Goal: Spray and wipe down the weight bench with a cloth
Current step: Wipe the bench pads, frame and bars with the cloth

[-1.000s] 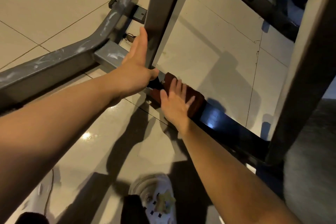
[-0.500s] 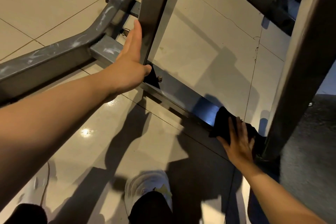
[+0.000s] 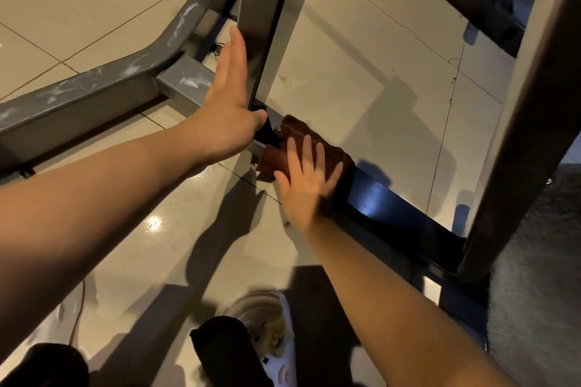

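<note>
Wiping low crossbar [image 3: 386, 198] of bench frame, flat-fingered right hand [image 3: 306, 181] pressing cloth [image 3: 301, 135], open left hand [image 3: 228, 97] bracing upright [image 3: 267, 9]; next likely sweep toward 4 o'clock.

A home gym or workout room, by the scuffed grey steel bench frame [image 3: 176, 50] bolted together on glossy beige floor tiles [image 3: 361, 72]

Left hand [image 3: 228, 104] flat (fingers straight), right hand [image 3: 303, 179] splayed, pressing
</note>
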Demonstrator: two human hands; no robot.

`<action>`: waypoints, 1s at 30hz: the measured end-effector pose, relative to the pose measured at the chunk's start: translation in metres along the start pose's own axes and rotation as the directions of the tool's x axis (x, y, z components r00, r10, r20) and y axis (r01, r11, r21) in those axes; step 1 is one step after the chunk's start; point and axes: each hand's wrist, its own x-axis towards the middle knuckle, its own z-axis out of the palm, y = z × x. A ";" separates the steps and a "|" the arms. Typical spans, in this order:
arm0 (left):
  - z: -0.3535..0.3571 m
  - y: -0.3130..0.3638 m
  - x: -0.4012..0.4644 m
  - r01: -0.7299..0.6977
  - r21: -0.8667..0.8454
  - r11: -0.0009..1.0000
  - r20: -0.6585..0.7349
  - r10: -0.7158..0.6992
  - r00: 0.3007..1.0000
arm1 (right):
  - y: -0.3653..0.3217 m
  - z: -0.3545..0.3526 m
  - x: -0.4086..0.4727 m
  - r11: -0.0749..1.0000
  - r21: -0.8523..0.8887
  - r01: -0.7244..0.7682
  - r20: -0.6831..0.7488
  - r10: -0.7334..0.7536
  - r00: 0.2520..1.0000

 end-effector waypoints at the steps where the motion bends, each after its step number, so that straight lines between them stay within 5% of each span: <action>1: -0.001 0.000 0.000 -0.003 -0.002 1.000 0.003 0.003 1.000 | 0.017 -0.001 -0.010 0.998 0.015 0.064 0.010 -0.064 0.998; 11: -0.002 0.000 -0.006 -0.028 0.021 0.999 -0.001 0.028 1.000 | 0.211 -0.018 -0.109 0.983 -0.148 0.105 -0.021 -0.109 0.994; 20: 0.001 -0.002 -0.004 -0.032 0.002 0.999 -0.007 0.032 0.999 | 0.104 0.002 -0.031 0.963 0.133 0.235 -0.016 -0.235 0.972; 24: 0.002 -0.002 -0.004 -0.038 0.031 0.999 -0.032 0.039 0.999 | 0.045 0.002 0.000 0.970 0.108 0.216 -0.024 -0.214 0.976; 30: -0.001 -0.004 -0.005 -0.030 0.032 0.999 -0.018 0.031 0.999 | 0.094 0.000 -0.020 0.907 0.097 0.411 -0.017 -0.411 0.911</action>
